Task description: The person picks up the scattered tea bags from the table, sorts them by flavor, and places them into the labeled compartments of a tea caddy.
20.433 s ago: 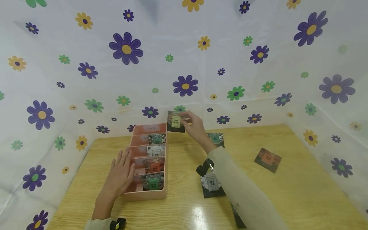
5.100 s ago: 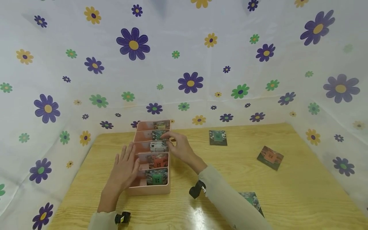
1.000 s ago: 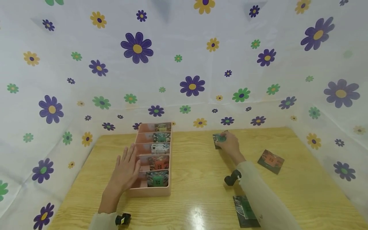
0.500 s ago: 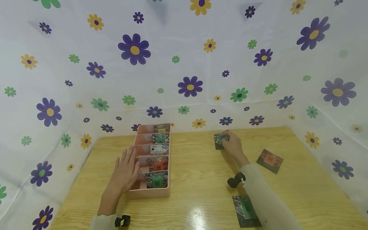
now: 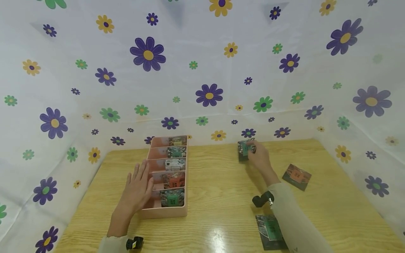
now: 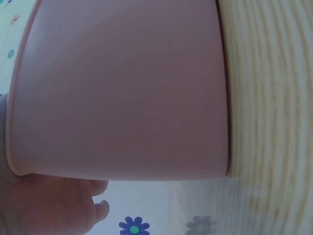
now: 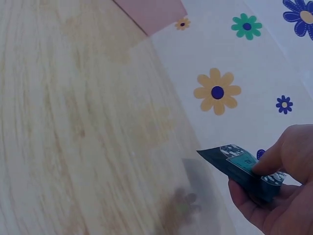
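My right hand [image 5: 261, 158] pinches a dark sachet [image 7: 239, 166] with a teal label between thumb and fingers. In the right wrist view, the sachet is tilted and bent, with a shadow on the table beside it. My left hand [image 5: 135, 189] lies with fingers straight along the left rim of a pink divided box [image 5: 167, 212]. A sachet stands in each compartment, at the right side: yellow-labelled [image 5: 178, 141] at the back, then teal [image 5: 176, 152], white [image 5: 175, 164], orange-red [image 5: 174, 180] and green [image 5: 172, 198] at the front.
On the wooden table [image 5: 218, 196] lie an orange-labelled sachet [image 5: 296, 176] to the right and a green-labelled sachet [image 5: 268, 233] near the front, partly under the right sleeve [image 5: 295, 218]. A flower-printed white sheet [image 5: 177, 84] stands behind and at both sides.
The right hand has raised the teal-labelled sachet off the table. Since the oldest frame, the yellow-labelled sachet has entered the back compartment and the white-labelled one has left the table.
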`<control>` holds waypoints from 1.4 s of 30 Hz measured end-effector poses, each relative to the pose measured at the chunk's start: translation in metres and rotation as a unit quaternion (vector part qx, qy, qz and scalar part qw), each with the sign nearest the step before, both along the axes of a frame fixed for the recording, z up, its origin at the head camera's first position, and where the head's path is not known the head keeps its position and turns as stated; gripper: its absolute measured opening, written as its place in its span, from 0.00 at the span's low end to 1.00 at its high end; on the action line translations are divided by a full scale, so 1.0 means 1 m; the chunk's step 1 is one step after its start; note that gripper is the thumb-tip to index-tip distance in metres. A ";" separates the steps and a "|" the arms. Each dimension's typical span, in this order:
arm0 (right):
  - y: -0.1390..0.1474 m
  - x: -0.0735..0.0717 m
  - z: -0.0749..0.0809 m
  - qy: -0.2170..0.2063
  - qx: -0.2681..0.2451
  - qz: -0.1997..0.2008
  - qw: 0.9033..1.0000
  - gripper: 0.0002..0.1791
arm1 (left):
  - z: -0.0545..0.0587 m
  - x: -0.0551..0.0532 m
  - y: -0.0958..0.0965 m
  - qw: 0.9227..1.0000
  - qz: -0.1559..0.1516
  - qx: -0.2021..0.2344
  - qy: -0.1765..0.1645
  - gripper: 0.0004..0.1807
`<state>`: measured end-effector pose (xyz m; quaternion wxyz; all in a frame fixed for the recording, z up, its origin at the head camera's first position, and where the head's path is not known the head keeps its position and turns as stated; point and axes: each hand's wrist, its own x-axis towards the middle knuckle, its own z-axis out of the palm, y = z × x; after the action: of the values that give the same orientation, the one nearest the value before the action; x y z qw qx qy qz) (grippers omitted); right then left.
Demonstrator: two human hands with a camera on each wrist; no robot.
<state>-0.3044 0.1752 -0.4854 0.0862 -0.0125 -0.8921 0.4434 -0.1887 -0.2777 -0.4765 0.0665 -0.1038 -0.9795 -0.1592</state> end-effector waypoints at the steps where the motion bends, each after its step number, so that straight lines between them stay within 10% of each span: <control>1: 0.000 0.001 0.002 0.002 -0.001 -0.001 1.000 0.24 | 0.000 0.000 0.000 1.000 0.000 0.001 0.000 0.35; 25: 0.002 0.017 0.032 0.093 0.000 0.027 0.995 0.19 | 0.003 0.001 0.000 1.000 0.002 -0.003 0.003 0.34; 42: -0.007 0.020 0.023 0.118 -0.054 0.071 0.989 0.19 | 0.001 0.002 0.001 1.000 0.004 -0.008 0.025 0.35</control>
<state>-0.2841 0.1686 -0.4628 0.1578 0.0987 -0.8490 0.4946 -0.1864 -0.2764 -0.4755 0.0907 -0.1042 -0.9792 -0.1483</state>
